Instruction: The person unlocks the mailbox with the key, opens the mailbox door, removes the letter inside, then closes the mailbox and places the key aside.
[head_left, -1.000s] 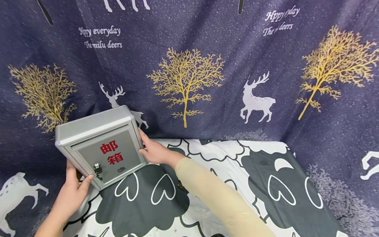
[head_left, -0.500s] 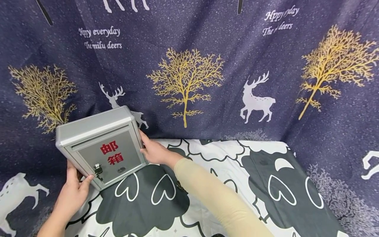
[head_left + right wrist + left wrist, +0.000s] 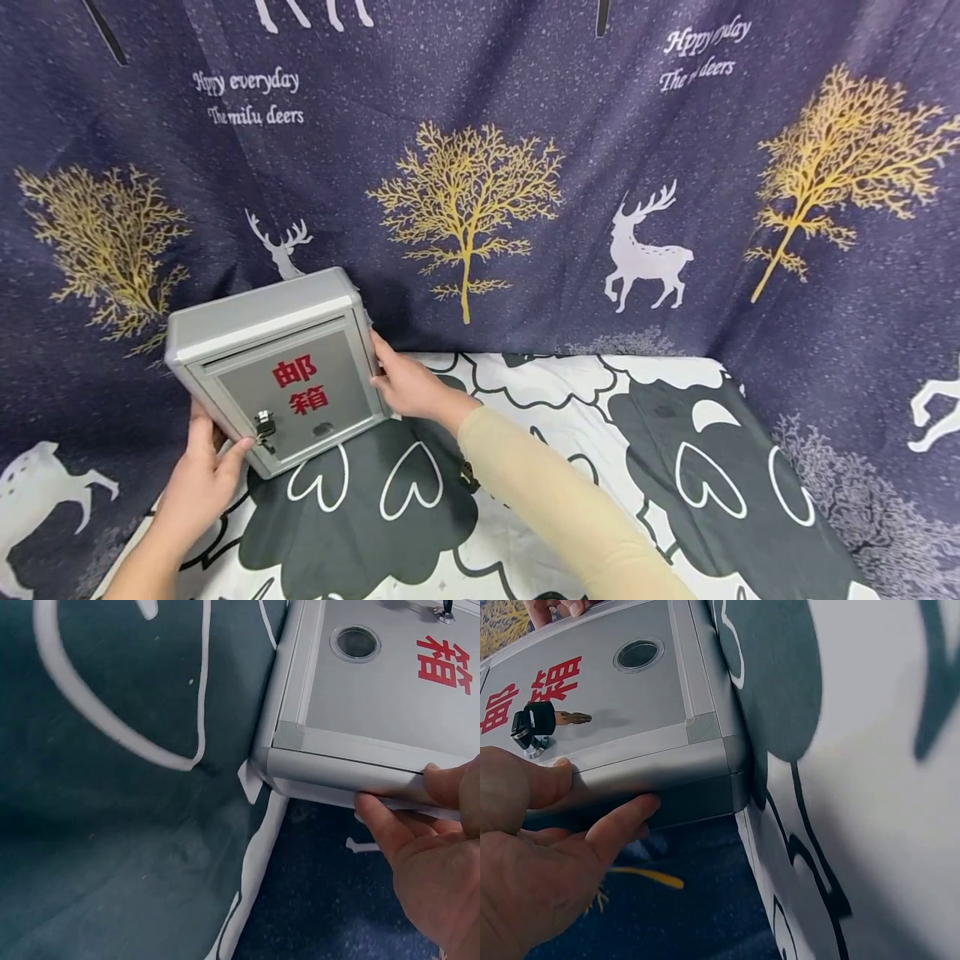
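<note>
The silver mailbox point(image 3: 258, 383) sits between both hands point(image 3: 198, 483) point(image 3: 415, 387), which grip its opposite sides.

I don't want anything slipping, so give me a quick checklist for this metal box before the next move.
1. Left hand gripping the metal box: ok, thumb at the front edge.
2. Right hand gripping the opposite side: ok.
3. Door closed: ok, looks flush in its frame.
4. Key out of the way: not ok, it is at the lock, close to the left thumb.
5. Whole base supported: cannot tell, underside hidden.
6. Contents secured: cannot tell, inside hidden.
</note>
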Demonstrator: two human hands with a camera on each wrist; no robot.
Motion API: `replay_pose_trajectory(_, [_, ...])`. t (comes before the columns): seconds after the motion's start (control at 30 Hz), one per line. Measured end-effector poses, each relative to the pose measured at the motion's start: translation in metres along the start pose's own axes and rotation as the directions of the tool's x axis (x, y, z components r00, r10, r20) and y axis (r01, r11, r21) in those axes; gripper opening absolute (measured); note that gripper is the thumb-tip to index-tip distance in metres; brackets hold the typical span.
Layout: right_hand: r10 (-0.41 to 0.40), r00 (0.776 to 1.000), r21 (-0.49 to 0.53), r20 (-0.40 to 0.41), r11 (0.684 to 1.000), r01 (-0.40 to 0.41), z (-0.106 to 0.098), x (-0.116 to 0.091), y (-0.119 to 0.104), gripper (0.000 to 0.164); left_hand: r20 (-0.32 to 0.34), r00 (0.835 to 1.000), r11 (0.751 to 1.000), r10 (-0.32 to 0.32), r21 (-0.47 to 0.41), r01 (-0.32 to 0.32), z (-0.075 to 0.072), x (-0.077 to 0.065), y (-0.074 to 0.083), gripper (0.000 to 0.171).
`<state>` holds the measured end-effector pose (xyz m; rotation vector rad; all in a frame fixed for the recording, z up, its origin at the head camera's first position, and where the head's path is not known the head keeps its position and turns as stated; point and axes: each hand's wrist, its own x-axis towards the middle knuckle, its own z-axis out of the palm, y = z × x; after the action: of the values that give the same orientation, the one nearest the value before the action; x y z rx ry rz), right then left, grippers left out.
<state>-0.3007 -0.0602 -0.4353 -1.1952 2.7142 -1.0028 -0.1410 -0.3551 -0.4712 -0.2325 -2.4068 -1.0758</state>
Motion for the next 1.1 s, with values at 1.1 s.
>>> replay_pose_trajectory(1.1, [0.091,0.976,0.153,-0.196,0.986,-0.062,-0.062,-0.104,0.059,0.084,0.163,0.985,0.998,0.059,-0.009,-0.058,0.081,0.047,0.051,0.1])
